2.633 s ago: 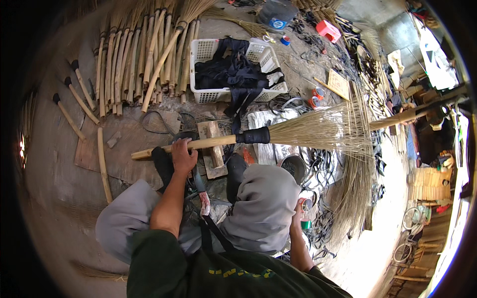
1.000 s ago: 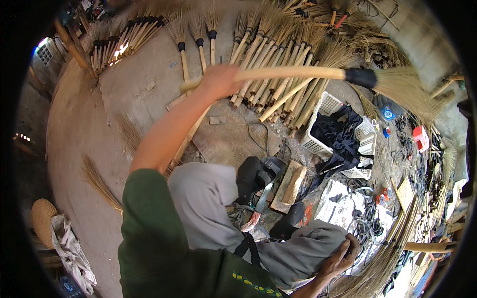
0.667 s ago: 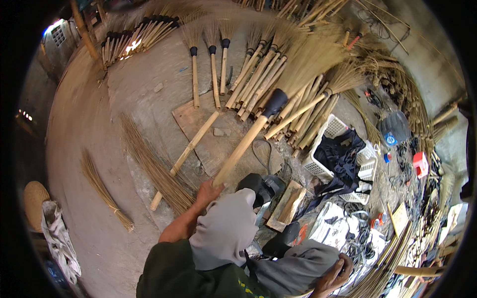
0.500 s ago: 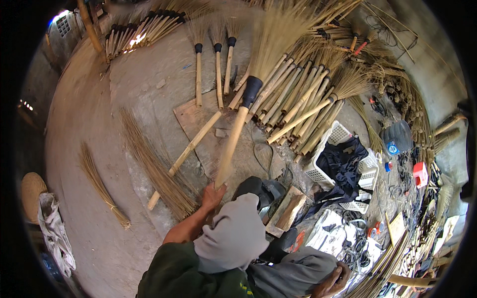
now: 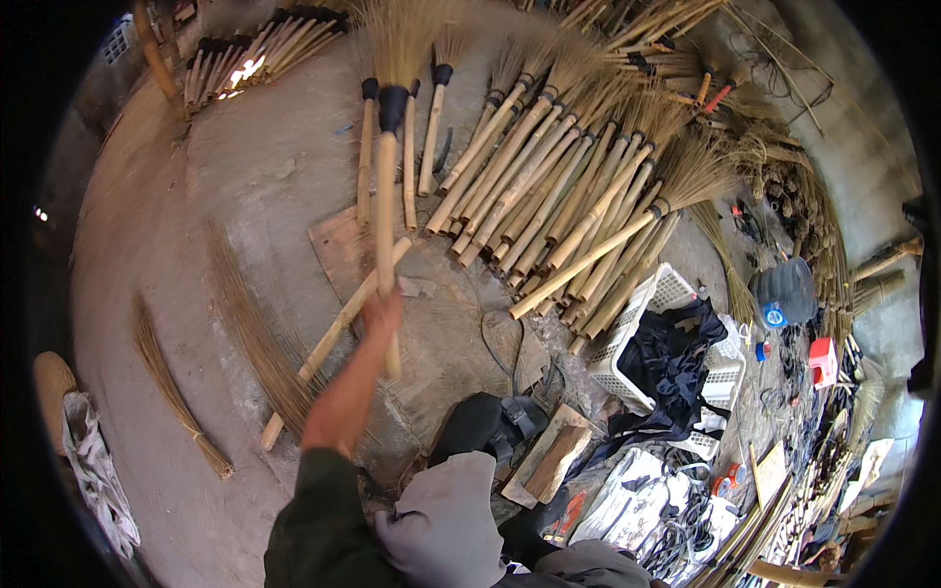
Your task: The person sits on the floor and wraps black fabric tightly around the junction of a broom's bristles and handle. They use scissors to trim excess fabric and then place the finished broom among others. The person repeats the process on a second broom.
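Observation:
My left hand (image 5: 382, 312) is wrapped round the bamboo handle of a broom (image 5: 386, 206), blurred by motion, its black collar and straw bristles pointing away from me. That broom partly covers a short row of similar brooms (image 5: 431, 137) on the floor behind it. Beneath my hand a loose bamboo pole (image 5: 333, 338) lies slantwise, crossing a fanned bundle of thin bristles (image 5: 260, 333). A smaller tied bundle of bristles (image 5: 172, 392) lies farther left. My right hand is out of view.
A big pile of bamboo-handled brooms (image 5: 559, 206) spreads across the centre right. Nearer stands a white plastic crate (image 5: 627, 363) with dark cloth, beside a wooden block (image 5: 557, 461). A large clear bottle (image 5: 784, 294) and a red-and-white box (image 5: 823, 363) are on the right.
My left hand has carried the broom forward and to the left, toward the short row of brooms. My right hand, on my knee before, has left the view.

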Available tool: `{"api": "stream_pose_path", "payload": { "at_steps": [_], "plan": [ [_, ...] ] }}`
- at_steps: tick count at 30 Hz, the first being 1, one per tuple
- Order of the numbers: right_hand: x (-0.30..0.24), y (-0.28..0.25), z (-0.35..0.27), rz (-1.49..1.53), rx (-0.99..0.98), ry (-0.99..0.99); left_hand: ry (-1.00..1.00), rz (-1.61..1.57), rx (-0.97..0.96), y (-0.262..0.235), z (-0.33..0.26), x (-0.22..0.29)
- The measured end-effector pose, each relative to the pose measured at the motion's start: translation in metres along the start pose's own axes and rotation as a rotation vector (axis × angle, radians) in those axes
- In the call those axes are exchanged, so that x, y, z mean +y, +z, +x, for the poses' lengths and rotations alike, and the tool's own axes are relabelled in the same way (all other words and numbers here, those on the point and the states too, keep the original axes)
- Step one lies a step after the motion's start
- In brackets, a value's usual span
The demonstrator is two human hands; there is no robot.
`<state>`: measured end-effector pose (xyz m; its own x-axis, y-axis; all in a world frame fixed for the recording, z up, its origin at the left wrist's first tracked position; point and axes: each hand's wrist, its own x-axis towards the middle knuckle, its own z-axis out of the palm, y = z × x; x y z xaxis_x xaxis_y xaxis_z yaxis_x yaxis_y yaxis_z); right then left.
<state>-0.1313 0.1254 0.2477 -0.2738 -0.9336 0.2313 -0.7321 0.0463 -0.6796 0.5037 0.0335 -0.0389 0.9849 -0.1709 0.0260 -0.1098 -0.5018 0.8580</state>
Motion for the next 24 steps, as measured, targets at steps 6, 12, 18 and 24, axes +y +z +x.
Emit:
{"api": "stream_pose_path", "payload": {
  "at_steps": [6, 12, 18, 24],
  "plan": [
    [0.001, 0.003, 0.005, -0.04, 0.074, 0.058, -0.064, 0.161, -0.088, 0.004, 0.201, 0.111],
    [-0.039, 0.016, 0.004, -0.051, -0.043, 0.024, -0.016, -0.014, -0.778, 0.008, 0.071, 0.043],
    [-0.051, 0.015, -0.005, -0.075, -0.053, 0.004, -0.196, -0.217, -1.097, -0.092, -0.207, -0.098],
    [-0.06, 0.011, -0.018, -0.111, -0.099, -0.015, -0.057, -0.325, -1.06, -0.166, -0.258, -0.151]
  ]
}}
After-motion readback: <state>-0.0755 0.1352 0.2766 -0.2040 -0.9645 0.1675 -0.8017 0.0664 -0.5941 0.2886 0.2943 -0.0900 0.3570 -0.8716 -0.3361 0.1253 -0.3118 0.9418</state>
